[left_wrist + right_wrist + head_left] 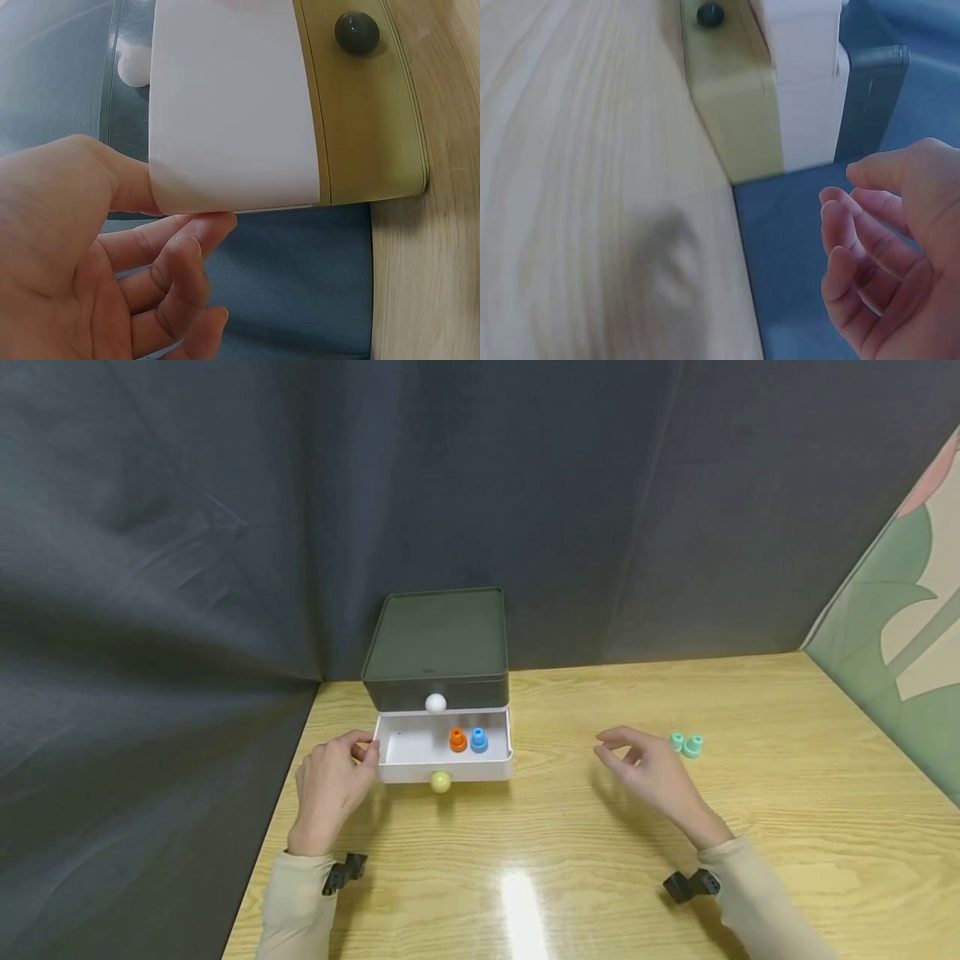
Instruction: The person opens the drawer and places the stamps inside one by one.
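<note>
A small drawer box with a dark green top (438, 631) stands at the back of the table, its white middle drawer (401, 772) pulled out toward me. Inside the drawer, an orange stepped piece (458, 741) and a blue one (479, 741) sit side by side toward the right. My left hand (330, 785) pinches the drawer's left side wall, thumb at the rim and fingers along the outside, as the left wrist view shows. To the right, my right hand (656, 777) hovers over the table with loosely bent fingers, holding nothing. Just beyond it lie two mint-green stepped pieces (693, 746).
Below the white drawer is a yellow-green drawer (367, 135) with a dark knob (357, 34). A white knob (436, 703) marks the dark top drawer. Dark cloth (570, 527) hangs behind and left of the wooden table (585, 877); a patterned cloth (877, 635) borders the right.
</note>
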A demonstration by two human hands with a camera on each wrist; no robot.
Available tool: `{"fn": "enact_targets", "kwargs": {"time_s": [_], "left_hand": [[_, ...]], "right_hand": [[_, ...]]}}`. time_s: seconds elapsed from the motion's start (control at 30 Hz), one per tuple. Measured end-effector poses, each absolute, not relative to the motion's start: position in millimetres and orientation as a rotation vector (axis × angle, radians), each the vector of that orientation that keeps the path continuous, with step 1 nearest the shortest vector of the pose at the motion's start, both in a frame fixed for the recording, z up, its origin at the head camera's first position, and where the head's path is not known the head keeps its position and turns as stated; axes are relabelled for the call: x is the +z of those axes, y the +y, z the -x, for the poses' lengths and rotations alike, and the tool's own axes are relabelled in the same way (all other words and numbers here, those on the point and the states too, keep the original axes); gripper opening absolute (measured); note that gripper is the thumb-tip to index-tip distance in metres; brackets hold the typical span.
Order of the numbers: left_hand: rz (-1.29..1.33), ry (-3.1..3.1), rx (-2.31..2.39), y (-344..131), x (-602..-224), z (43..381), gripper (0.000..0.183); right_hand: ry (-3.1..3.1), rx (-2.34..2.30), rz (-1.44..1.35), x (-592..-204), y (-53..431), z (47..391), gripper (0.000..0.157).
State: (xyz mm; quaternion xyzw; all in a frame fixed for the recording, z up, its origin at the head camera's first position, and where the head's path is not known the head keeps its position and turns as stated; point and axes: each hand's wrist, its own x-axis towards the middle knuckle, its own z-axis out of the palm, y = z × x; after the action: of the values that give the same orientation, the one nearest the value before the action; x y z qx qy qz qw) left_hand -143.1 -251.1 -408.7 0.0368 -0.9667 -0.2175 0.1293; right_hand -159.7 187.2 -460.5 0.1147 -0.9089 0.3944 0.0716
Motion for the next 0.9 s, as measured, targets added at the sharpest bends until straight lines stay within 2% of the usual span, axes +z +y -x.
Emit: {"fn": "enact_targets", "kwargs": {"time_s": [0.47,0.9], "left_hand": [[-0.101,-2.786,-0.656,-249,-411,144,0.03],[-0.096,-2.795,-0.656,-250,-410,144,0.031]], "right_hand": [[-2.782,1.182,-0.108,-481,252,157,0.042],[-2.826,1.163,-0.004,-494,262,165,0.053]]}}
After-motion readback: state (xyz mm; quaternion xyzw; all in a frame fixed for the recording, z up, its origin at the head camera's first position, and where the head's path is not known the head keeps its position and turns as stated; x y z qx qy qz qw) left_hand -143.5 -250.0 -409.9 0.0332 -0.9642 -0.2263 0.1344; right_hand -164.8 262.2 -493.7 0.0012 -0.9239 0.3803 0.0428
